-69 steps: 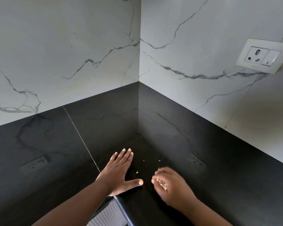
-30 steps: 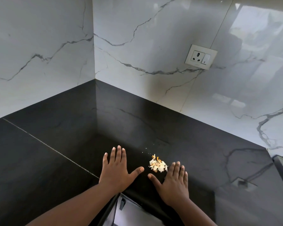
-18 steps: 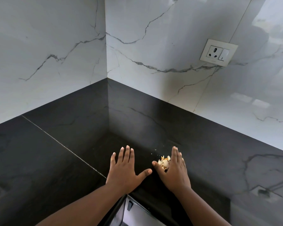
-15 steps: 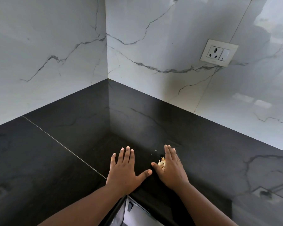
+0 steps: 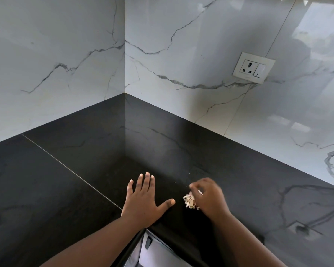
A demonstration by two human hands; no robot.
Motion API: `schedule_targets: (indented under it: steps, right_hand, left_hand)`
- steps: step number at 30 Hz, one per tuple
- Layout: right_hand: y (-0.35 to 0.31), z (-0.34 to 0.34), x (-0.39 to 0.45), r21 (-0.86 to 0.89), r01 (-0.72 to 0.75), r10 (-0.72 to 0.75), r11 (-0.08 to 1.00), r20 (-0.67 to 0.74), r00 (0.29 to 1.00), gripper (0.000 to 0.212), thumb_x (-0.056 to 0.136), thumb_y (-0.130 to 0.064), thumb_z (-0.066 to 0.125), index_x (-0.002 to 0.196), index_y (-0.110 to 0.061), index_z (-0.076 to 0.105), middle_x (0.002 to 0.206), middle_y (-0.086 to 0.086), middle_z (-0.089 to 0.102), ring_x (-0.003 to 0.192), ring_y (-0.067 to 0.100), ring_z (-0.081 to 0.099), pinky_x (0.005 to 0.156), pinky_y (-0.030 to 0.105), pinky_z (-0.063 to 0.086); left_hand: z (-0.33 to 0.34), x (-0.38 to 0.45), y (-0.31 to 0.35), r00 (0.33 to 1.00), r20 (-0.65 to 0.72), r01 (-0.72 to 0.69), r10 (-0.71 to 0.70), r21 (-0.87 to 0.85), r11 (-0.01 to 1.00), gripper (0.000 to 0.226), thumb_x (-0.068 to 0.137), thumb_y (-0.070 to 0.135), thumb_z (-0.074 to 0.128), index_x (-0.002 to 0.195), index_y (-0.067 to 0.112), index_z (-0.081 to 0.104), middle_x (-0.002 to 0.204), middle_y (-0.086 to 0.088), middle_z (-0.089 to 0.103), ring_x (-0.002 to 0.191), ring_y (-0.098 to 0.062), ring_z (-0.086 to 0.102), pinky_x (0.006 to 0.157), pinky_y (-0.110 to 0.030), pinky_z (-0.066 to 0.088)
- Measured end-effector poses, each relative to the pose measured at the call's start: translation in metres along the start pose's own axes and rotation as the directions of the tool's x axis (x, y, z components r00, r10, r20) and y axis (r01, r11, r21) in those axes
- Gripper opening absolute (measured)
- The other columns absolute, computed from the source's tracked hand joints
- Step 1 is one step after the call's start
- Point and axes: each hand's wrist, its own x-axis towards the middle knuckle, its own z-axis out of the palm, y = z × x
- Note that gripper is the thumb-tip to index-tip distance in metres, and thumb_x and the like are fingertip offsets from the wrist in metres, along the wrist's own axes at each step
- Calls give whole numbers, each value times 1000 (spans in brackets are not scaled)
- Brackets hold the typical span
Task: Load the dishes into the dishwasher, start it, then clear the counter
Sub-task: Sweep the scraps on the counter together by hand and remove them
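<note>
— Status, please: which step is in hand?

— Clearing, by my judgement. No dishes and no dishwasher are in view; only the black desk [image 5: 239, 189] in the corner of the marble walls. A small heap of pale scraps [image 5: 190, 202] lies on it near the front edge, touching the right hand [image 5: 210, 199].

— Grips?

— Right hand is curled, fingers gathering the scraps against the palm; the hold looks partial, some scraps still showing outside it. Left hand [image 5: 143, 201] lies flat on the desk, fingers straight, thumb spread towards the heap, holding nothing.

— Next move?

— Likely closing round the heap and lifting without spilling. A few crumbs [image 5: 175, 182] lie loose beyond it and would need a second sweep.
</note>
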Motion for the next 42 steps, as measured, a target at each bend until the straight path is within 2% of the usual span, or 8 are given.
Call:
schedule_targets:
  steps: [2,6,9,12,18,24,31,42]
  right_hand:
    - [2,-15,8,122,-192,206,974,-113,972,16,89,-23,63,100,-18,73,101,-2,68,95,12,60,80,22,40]
    - [1,-23,7,-125,-333,355,935,341,870,61,84,-45,68,136,-19,50,138,1,53,122,16,52,101,30,41]
    - [-13,-9,-7,-326,-245,378,913,454,807,86,82,-51,67,150,-20,25,156,4,25,141,23,29,111,34,28]
    - [-28,10,-17,-382,-204,362,901,404,840,71,91,-45,55,151,-21,22,158,9,19,143,30,21,112,40,29]
    - [-39,24,-20,-480,-91,252,873,283,925,27,98,-20,38,117,-19,57,120,2,57,110,23,57,80,32,47]
    - [-34,11,-23,-472,-21,194,881,320,927,29,101,-29,38,111,-15,62,118,3,61,110,21,58,89,33,47]
    - [-42,-2,-23,-450,23,274,893,582,766,68,93,-14,46,154,-24,16,160,3,14,142,24,28,112,35,33]
    - [-47,8,-20,-606,43,280,794,427,860,26,93,-7,45,112,-15,61,110,5,63,102,24,62,78,32,49]
  left_hand:
    - [0,0,0,1000,0,1,-1,1,1000,109,75,90,3,154,15,-6,162,-4,-10,148,-20,-15,118,-47,-8]
    - [1,0,-1,1000,-8,-1,1,-7,1000,111,73,90,2,154,14,-5,162,-5,-9,148,-21,-14,119,-48,-6]
    - [0,-1,-1,1000,-10,-5,5,-16,1000,111,74,90,3,154,14,-4,162,-6,-8,148,-22,-13,119,-48,-6]
    - [0,-2,-1,1000,-4,-9,9,-17,1000,112,72,89,0,154,13,-4,162,-6,-7,148,-22,-12,119,-48,-5]
    - [0,-2,-3,1000,-1,-22,22,-24,999,110,75,88,2,153,12,-4,162,-7,-6,148,-22,-12,119,-49,-4]
    - [1,-2,-5,999,-6,-37,37,-43,998,109,76,87,4,154,11,-2,162,-8,-5,148,-23,-11,119,-49,-5]
    - [2,-1,-4,999,-7,-42,42,-36,998,109,76,87,2,154,11,-3,162,-8,-5,148,-24,-12,119,-51,-4]
    - [1,-1,-4,999,6,-40,40,-24,999,110,75,87,1,153,11,-5,162,-8,-6,148,-24,-13,119,-50,-4]
